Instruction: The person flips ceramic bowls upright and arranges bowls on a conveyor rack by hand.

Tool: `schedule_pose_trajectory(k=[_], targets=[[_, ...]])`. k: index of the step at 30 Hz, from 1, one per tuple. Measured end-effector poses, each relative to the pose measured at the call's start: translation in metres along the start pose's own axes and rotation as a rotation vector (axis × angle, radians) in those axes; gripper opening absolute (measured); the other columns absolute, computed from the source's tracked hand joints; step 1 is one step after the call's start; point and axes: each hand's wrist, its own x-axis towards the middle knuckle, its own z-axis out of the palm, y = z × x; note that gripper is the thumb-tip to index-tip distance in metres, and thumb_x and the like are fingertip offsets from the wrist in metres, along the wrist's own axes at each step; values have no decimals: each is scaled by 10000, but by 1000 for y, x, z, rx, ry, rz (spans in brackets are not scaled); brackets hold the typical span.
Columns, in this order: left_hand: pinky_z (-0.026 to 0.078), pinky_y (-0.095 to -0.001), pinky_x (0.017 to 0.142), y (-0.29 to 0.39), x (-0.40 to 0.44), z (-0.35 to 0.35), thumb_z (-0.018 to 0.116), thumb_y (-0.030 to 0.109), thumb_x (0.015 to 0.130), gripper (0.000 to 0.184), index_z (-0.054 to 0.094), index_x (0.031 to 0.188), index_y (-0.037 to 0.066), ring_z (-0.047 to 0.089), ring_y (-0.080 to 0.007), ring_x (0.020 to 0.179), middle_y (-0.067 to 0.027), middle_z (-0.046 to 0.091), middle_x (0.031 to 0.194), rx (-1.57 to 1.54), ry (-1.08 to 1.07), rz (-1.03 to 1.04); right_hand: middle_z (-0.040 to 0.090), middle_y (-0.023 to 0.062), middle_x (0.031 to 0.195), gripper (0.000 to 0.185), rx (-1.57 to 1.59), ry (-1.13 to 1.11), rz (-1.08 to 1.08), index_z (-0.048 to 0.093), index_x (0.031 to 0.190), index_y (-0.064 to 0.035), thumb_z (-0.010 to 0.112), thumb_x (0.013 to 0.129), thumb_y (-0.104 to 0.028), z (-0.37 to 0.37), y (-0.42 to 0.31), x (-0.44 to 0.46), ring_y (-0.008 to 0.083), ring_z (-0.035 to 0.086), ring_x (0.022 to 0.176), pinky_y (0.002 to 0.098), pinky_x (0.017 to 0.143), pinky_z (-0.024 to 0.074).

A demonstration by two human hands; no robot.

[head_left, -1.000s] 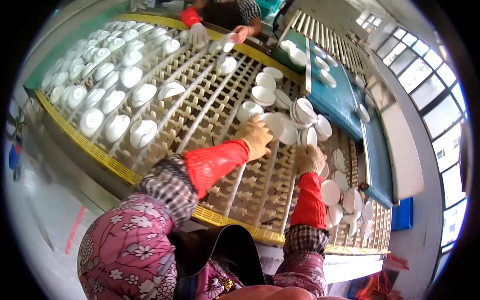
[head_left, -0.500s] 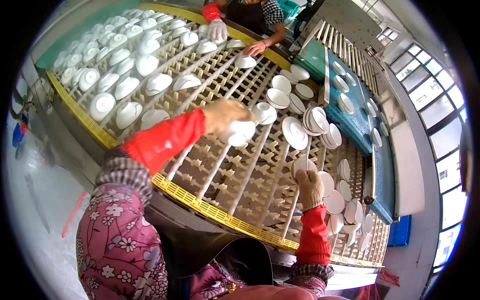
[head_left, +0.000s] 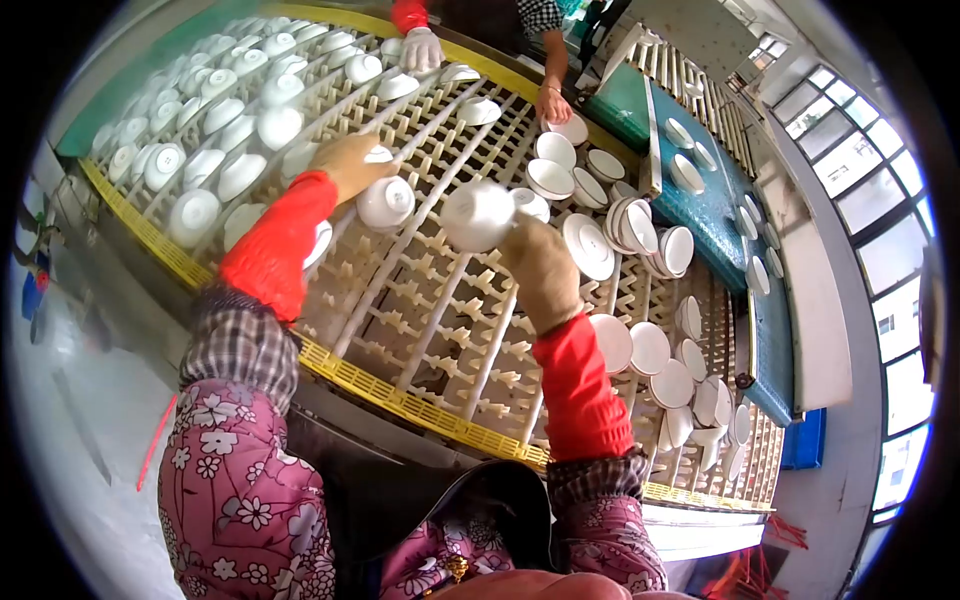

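Note:
My left hand (head_left: 350, 166), in a tan glove with a red cuff, reaches over the belt. Its fingers close around a small white bowl (head_left: 378, 154), mostly hidden by the glove. Just below that hand, another white bowl (head_left: 385, 203) rests upside down on the pegs. My right hand (head_left: 541, 272), gloved the same way, grips a white bowl (head_left: 478, 215) at its edge above the rack; it is blurred by motion. Behind this bowl stands another white bowl (head_left: 531, 204), partly covered. A wide white dish (head_left: 588, 246) leans beside my right hand.
Pegged conveyor rails (head_left: 430, 325) run between yellow edges (head_left: 400, 403). Many overturned bowls (head_left: 281, 128) fill the left. Loose bowls (head_left: 672, 384) lie at the right. A blue-green belt (head_left: 700, 225) carries more. Opposite, a co-worker's hand (head_left: 553, 104) touches a bowl; their gloved hand (head_left: 422, 49) rests nearby.
My left hand has moved left and up, away from the bowl it held. My right hand has moved left and up from the loose bowls, carrying a bowl. The co-worker's bare hand has shifted right.

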Motion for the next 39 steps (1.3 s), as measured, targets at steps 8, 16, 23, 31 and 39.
schedule_pose_trajectory(k=[8,16,23,31,39], targets=[[396,-492,1273,-33,-44,11,811,475,996,862,540,1643,-26,609,-415,1464,-275,670,1546,152,117,252,764,179,957,449,-1014,-92,139,730,1145,-69,845,816,-352,-97,30,-103,417,734,1044,567,917,565],[391,-516,1295,13,-87,3,826,542,966,904,537,1669,53,602,-390,1471,-208,655,1573,252,35,175,814,171,1007,390,-94,13,510,722,1319,-19,691,1074,-320,-123,41,-123,271,805,860,407,843,666],[414,-511,1265,39,-103,39,860,499,953,785,643,1567,61,600,-422,1427,-192,719,1458,233,194,255,791,186,1197,276,-266,174,-113,743,1244,-13,793,973,-27,-77,48,-86,341,776,1094,397,901,643],[453,-526,1223,163,-149,41,937,488,862,739,734,1380,2,633,-342,1307,-180,725,1309,60,224,768,808,211,1328,598,-397,636,333,703,1505,-6,802,1005,-318,-206,81,-173,318,779,1176,414,1038,599],[468,-437,1063,340,-159,126,918,547,803,735,732,1257,0,608,-262,1070,-95,643,1070,-160,182,1186,822,177,1134,555,-1126,95,337,811,1234,-102,928,816,-448,-259,80,-228,406,765,1100,541,1050,568]])
